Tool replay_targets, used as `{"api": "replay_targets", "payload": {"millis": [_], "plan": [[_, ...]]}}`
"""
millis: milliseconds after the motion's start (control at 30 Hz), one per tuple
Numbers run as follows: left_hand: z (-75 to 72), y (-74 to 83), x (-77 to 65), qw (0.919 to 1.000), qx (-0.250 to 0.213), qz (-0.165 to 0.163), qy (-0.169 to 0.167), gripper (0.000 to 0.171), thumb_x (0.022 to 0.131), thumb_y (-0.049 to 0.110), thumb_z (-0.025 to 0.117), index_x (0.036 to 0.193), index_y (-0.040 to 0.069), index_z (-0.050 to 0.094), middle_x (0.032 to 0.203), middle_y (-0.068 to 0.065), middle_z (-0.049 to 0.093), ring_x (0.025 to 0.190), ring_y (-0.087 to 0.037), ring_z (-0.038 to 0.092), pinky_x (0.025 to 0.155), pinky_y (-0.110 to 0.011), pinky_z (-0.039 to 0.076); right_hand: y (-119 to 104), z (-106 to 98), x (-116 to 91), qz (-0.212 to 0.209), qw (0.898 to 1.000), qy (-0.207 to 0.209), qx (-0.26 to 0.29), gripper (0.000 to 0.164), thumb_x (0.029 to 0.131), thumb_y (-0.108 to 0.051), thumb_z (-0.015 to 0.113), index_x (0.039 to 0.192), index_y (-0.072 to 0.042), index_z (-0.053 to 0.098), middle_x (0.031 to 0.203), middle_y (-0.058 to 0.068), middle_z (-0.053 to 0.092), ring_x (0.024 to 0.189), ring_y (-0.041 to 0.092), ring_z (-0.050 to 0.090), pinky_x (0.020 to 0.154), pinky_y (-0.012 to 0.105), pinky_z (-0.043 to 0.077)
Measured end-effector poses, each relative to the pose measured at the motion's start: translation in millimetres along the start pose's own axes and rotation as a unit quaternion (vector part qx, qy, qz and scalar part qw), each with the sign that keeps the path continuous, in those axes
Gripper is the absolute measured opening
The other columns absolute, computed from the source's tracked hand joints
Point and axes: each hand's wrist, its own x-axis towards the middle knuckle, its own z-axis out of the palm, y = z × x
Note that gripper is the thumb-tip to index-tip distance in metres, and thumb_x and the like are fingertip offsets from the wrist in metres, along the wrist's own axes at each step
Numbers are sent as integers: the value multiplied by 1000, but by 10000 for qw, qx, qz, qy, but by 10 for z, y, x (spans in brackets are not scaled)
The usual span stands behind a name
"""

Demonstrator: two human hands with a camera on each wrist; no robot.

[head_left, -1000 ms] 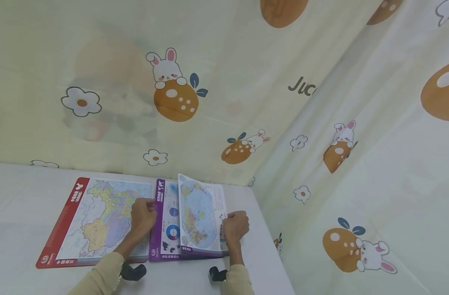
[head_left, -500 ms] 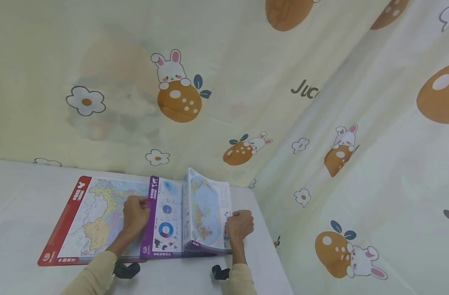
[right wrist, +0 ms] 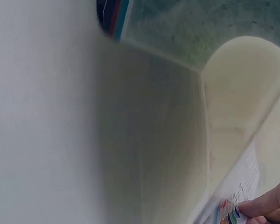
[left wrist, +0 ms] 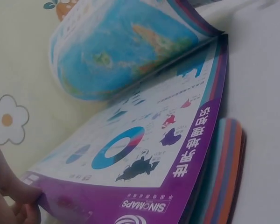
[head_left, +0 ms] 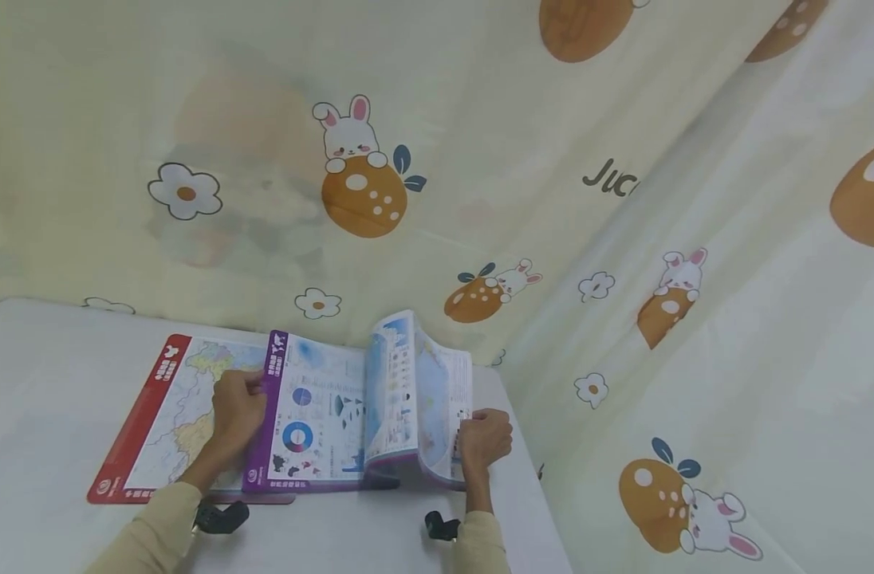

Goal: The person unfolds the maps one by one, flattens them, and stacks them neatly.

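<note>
A folding world map point(head_left: 325, 430) with a purple border stands partly unfolded, its middle panels raised in a fold off the table. My left hand point(head_left: 238, 408) pinches its purple left edge, and the left wrist view shows thumb and fingers point(left wrist: 30, 196) on that edge. On the map's right edge, my right hand point(head_left: 486, 438) holds the end panel; its thumb and fingers point(right wrist: 266, 203) show at the corner of the right wrist view. Under the left hand lies a red-bordered map point(head_left: 146, 430), flat on the table, its right part covered by the purple one.
The white table point(head_left: 42, 399) carries both maps, and its right edge runs close past my right hand. Behind and to the right hangs a curtain point(head_left: 250, 119) printed with rabbits, fruit and flowers. A dark wrist mount point(head_left: 222, 516) sits on each forearm.
My left hand has moved left, drawing the purple edge over the red map. More of the left panel is exposed, and the fold has risen; the right hand still grips the right edge.
</note>
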Motion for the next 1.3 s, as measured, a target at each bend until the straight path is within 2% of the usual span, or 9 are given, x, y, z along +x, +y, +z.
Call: {"api": "replay_targets", "payload": {"millis": [200,367,600,733,800,967,1100,1233,1300], "plan": [[-164,-34,38,9998,70,36,157,41,96,-11,55,136,-19,63,122,-42,72,87,-42,76,60,-18,50,66,-29,24,145,9998,110,-8,15,79,9,69,88,8,82,89,28,80,78,45,74,78,57,53],[-272,-97,48,9997,102,72,223,43,98,-9,55,139,-19,61,120,-43,72,87,-48,78,61,-29,61,100,-65,35,176,9996,200,41,17,78,9,69,89,9,81,92,29,80,81,48,74,80,61,54],[-431,-187,61,9988,273,38,416,41,98,-8,56,137,-19,62,123,-44,71,90,-52,76,63,-32,59,222,-84,48,481,9988,95,63,15,82,7,71,93,10,80,96,32,79,88,50,73,87,60,52],[-533,-249,66,9984,368,-74,417,42,101,-4,57,140,-19,59,127,-44,69,91,-54,76,66,-43,66,308,-78,59,547,9985,38,-48,17,82,7,71,96,10,81,99,32,79,90,51,74,88,61,53],[-577,-282,85,9980,434,-95,456,42,101,-5,56,140,-21,58,127,-46,68,93,-57,75,72,-54,68,344,-70,67,538,9985,11,-86,18,82,7,71,96,10,81,100,33,79,90,51,73,88,62,52],[-674,-322,156,9947,770,-264,623,41,100,-8,55,138,-22,58,132,-48,63,104,-65,71,91,-71,61,433,-37,87,530,9984,-63,-190,16,83,7,72,97,11,80,100,33,78,90,51,72,87,61,52],[-747,-337,194,9927,946,-507,554,42,100,-8,55,139,-22,57,133,-49,61,106,-65,69,94,-72,59,514,-15,116,442,9984,-55,-350,17,81,8,71,96,11,79,100,34,78,90,51,73,86,63,53],[-815,-357,233,9924,1097,-324,464,42,97,-10,55,136,-24,57,128,-51,62,97,-63,71,87,-71,62,587,-4,163,278,9983,17,-510,19,75,9,70,91,10,79,98,34,78,88,52,74,83,64,56],[-849,-358,255,9920,1162,-182,448,42,95,-12,56,134,-25,58,126,-52,62,92,-60,71,80,-67,64,615,-3,191,171,9982,25,-580,16,73,9,70,87,10,78,95,33,78,85,51,74,80,64,56]]}}
